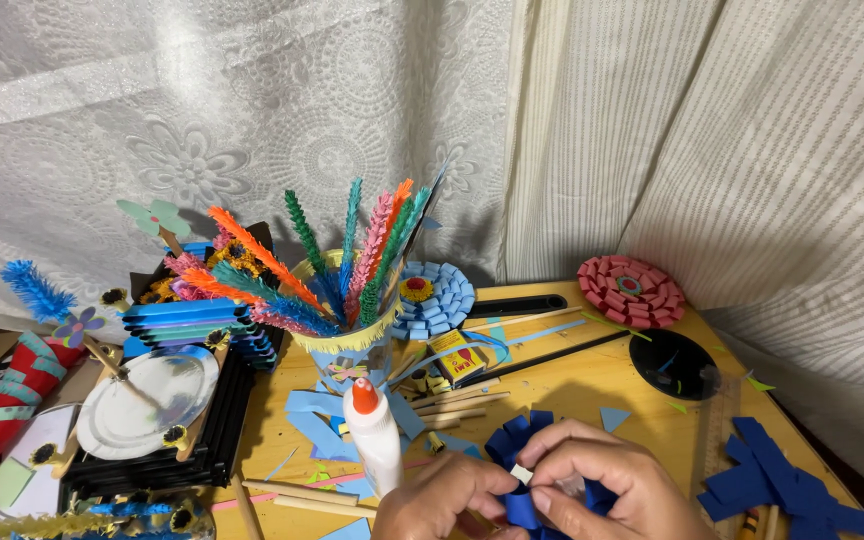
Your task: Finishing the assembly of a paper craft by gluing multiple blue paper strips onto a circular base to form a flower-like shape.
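Both hands low at the bottom edge of view, wrists cut off by the frame. Left hand (442, 500) and right hand (607, 490) meet on a dark blue loop flower (524, 450) at the near middle of the bench (592, 385). Both grips closed: thumbs and forefingers pinch a folded blue strip of the flower, with a small white bit (521, 473) showing between the fingertips. Flower sits partly under the hands, its loops sticking out above them.

Glue bottle (372, 435), white with orange cap, stands upright just left of the left hand, close to touching. Cup (352, 345) of coloured paper stems stands behind it. Wooden sticks (452, 403) and light blue scraps (312, 420) lie between cup and hands. Small yellow box (459, 357) further back.

Right side: dark blue strips (782, 480) piled near the bench's right edge, a clear ruler (714, 430) beside them, black disc (674, 364) behind. Red rosette (631, 291) and light blue rosette (434, 299) at the back edge against the curtain (712, 140).

Open bench: a yellow patch between hands, disc and sticks. Left side packed: black stack (202, 440) with a paper plate (147, 400) on top.
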